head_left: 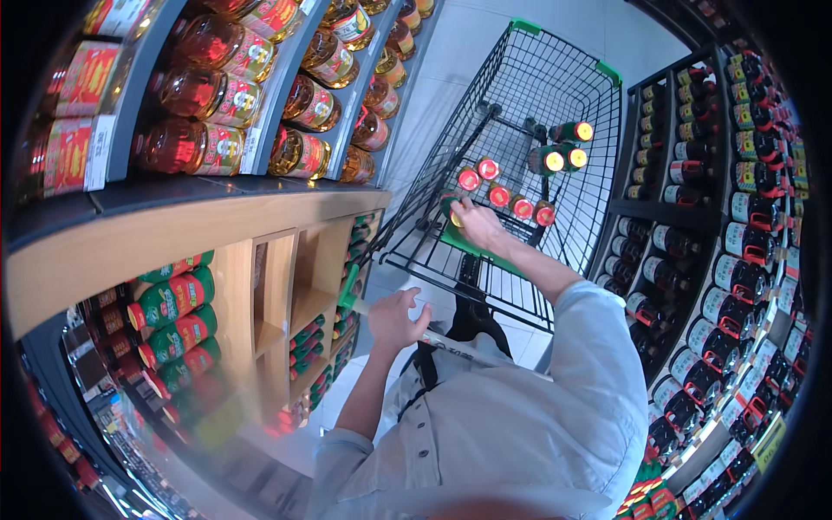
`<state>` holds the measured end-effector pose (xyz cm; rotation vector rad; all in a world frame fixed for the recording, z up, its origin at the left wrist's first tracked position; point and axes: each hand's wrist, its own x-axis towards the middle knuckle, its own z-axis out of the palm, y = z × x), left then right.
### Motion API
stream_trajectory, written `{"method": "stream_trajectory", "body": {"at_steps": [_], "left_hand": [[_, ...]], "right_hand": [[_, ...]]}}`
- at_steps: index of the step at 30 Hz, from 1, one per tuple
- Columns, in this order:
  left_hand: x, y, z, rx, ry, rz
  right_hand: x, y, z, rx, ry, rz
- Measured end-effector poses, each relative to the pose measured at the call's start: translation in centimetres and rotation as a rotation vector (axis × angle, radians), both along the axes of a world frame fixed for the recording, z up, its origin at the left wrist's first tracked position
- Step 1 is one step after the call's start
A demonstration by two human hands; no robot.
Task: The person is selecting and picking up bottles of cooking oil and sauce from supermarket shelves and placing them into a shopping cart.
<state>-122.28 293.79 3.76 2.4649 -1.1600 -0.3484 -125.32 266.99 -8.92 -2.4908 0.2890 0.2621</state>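
Note:
My right hand [478, 224] reaches into the near left corner of the shopping cart [485, 95], its fingers closed on a small jar [448, 204] with a dark green side, partly hidden by the fingers. Beside it stand several jars with red lids [498, 196]. Farther right in the cart are three dark jars with bright yellow lids [553, 161]. Over the cart's push handle [451, 347] rests my left hand [399, 319], thumb and fingers apart and holding nothing. A green cap [349, 288] marks the handle's left end.
Left, a shelf unit holds large bottles of amber oil [316, 104]. Below its wooden ledge [173, 230] lie green-and-red packages [176, 316] and wooden compartments [308, 269]. Dark shelves on the right carry rows of dark bottles with red handles [745, 276]. Pale floor tiles [433, 78] run beside the cart.

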Motion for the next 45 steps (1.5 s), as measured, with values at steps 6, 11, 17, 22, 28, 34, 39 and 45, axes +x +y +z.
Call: {"method": "stream_trajectory", "body": {"at_steps": [6, 11, 17, 22, 28, 34, 39, 45], "left_hand": [[0.2, 0.2, 0.2, -0.063, 0.024, -0.037], [0.8, 0.0, -0.1, -0.257, 0.352, 0.05], [1.9, 1.1, 3.0, -0.723, 1.776, -0.012], [0.6, 5.5, 7.4, -0.737, 1.862, -0.118], [-0.2, 9.3, 8.9, -0.862, 1.758, -0.071], [-0.5, 11.1, 10.2, -1.039, 1.646, -0.009], [-0.7, 11.7, 10.8, -1.133, 1.517, 0.107], [-1.1, 12.3, 10.3, -1.188, 1.501, 0.264]], "right_hand": [[-4.0, -1.2, 13.2, 0.035, -0.161, -0.191], [-7.3, -1.8, 25.8, 0.231, -0.299, -0.347], [-9.7, 1.3, 34.2, 0.61, -0.358, -0.495], [-8.1, 4.7, 34.8, 0.698, -0.42, -0.549], [-6.1, 7.8, 34.4, 0.721, -0.467, -0.495], [-2.4, 10.3, 33.4, 0.808, -0.614, -0.444], [1.0, 13.5, 31.0, 1.112, -0.692, -0.523], [3.6, 14.6, 30.2, 1.127, -0.64, -0.459]]}}
